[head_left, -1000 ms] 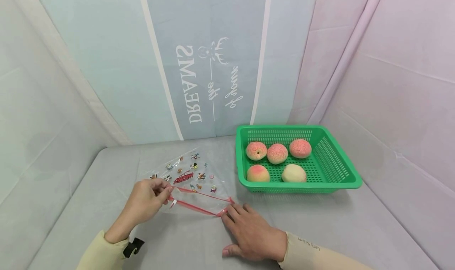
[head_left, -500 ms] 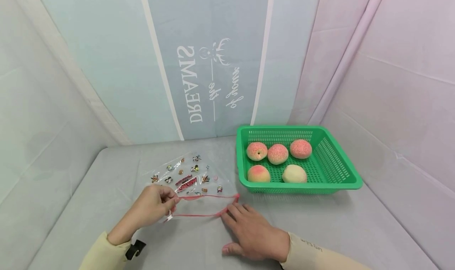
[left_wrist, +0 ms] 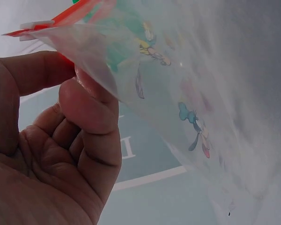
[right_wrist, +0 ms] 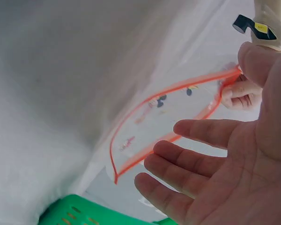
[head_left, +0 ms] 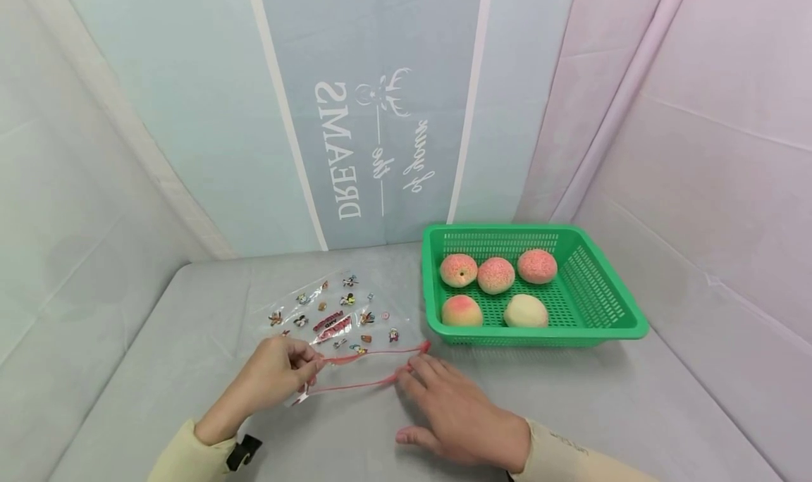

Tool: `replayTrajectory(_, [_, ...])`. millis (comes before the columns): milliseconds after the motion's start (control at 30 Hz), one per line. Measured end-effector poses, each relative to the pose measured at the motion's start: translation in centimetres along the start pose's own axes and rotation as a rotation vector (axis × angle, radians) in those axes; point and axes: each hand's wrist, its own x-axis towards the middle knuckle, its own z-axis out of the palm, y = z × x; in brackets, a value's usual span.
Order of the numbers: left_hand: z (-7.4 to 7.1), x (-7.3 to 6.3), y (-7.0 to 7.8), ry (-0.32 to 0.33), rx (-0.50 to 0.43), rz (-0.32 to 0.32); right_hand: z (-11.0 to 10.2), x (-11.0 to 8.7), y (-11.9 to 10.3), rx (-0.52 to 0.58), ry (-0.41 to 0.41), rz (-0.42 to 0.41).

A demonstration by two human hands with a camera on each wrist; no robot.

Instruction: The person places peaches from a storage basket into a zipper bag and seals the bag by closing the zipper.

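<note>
A clear zip bag [head_left: 361, 313] with printed cartoon figures and a red-edged mouth lies on the grey surface, its mouth parted and facing the near side. At the mouth's left end, by a white slider, my left hand [head_left: 279, 373] pinches the bag's edge between thumb and index finger. The left wrist view shows the thin film [left_wrist: 178, 108] caught there. My right hand [head_left: 466, 418] is at the mouth's other end, fingers extended and thumb spread. Its fingertips [right_wrist: 147, 180] look straight in the right wrist view; whether they touch the red edge I cannot tell.
To the right stands a green perforated basket [head_left: 624, 316] holding several peaches [head_left: 495, 275]. Fabric walls rise at the back and both sides; the back one [head_left: 507, 115] bears mirrored lettering.
The bag's mouth has spread wider, its two red edges now farther apart. My left hand has shifted slightly nearer and to the right, still pinching; my right hand has moved only a little.
</note>
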Motion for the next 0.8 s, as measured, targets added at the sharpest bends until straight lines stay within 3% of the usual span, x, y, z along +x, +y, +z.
replayTrajectory(300, [0.1,-0.2,-0.2,0.003,-0.001,-0.001,-1.7,-0.2,0.7,0.067,0.043,0.057])
replayTrajectory(800, [0.2,-0.4,-0.2,0.01,-0.015,0.031,-3.8,-0.4,2.3,0.148,0.369,0.013])
